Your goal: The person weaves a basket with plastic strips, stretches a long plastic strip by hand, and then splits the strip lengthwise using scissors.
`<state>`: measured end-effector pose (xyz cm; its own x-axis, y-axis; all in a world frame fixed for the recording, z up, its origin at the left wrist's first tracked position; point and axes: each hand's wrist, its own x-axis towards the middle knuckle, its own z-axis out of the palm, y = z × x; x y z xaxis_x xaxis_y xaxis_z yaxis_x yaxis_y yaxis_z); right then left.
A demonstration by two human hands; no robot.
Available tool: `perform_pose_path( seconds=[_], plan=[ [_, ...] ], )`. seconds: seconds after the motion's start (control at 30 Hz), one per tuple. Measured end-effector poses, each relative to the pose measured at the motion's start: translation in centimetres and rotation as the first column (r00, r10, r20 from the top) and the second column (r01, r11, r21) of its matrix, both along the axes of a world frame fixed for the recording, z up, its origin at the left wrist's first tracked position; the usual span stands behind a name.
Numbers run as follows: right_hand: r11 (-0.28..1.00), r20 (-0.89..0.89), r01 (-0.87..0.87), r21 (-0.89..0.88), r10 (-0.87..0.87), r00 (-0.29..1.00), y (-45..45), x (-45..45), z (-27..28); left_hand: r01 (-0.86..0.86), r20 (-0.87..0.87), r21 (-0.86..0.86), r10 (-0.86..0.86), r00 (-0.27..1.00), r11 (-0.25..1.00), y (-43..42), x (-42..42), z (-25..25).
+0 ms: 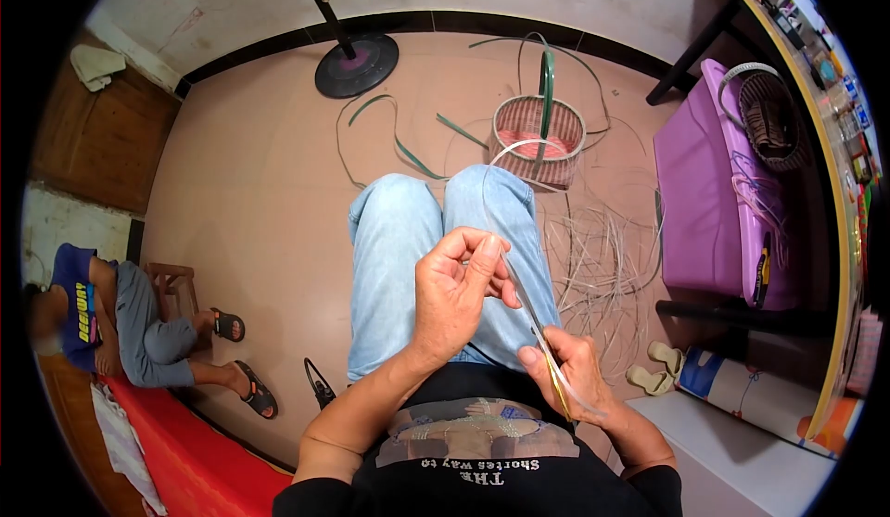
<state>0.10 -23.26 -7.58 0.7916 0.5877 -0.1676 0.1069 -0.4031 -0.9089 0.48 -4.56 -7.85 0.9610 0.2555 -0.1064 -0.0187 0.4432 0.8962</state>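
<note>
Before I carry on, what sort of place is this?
Probably a room in a home, perhaps doubling as a craft space: cream slippers lie near a cluttered table, while a striped basket stands on the floor beside a tangle of pale strips.

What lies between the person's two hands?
In the head view, a thin pale strip runs between the left hand and right hand, over the jeans.

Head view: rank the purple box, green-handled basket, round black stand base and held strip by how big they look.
Largest to smallest:
1. Purple box
2. Green-handled basket
3. Round black stand base
Unranked: held strip; it is long but thin, and nearer the camera.
</note>
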Motion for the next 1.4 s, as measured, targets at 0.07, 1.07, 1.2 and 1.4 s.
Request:
perform_pose_path(
  seconds=[0.07, 1.07, 1.2, 1.4],
  plan=[
    [1.0, 0.005, -0.002, -0.001, 0.002, 1.0, -0.1, -0.1, -0.1, -0.003, -0.002, 0.0, 0.003, 1.0, 1.0, -0.1, -0.1, 0.0],
    [0.839, -0.504, 0.445, 0.315, -0.249, 0.827, -1.5, 2.6, -1.8, -0.013, -0.044, -0.01, 0.013, 0.999, 1.0, 1.3, 1.2, 0.3],
    [0.826, -0.491, 0.324, 0.461, -0.066, 0.869, 0.7, 2.7, -0.6, -0.021, -0.064, 0.085, 0.026, 0.998, 0.996, 0.7, 1.7, 0.6],
    [0.827, -0.519, 0.33, 0.454, -0.056, 0.853, 1.7, 2.5, -0.4, -0.025, -0.049, 0.164, 0.033, 0.998, 0.986, 0.7, 2.2, 0.2]
  ],
)
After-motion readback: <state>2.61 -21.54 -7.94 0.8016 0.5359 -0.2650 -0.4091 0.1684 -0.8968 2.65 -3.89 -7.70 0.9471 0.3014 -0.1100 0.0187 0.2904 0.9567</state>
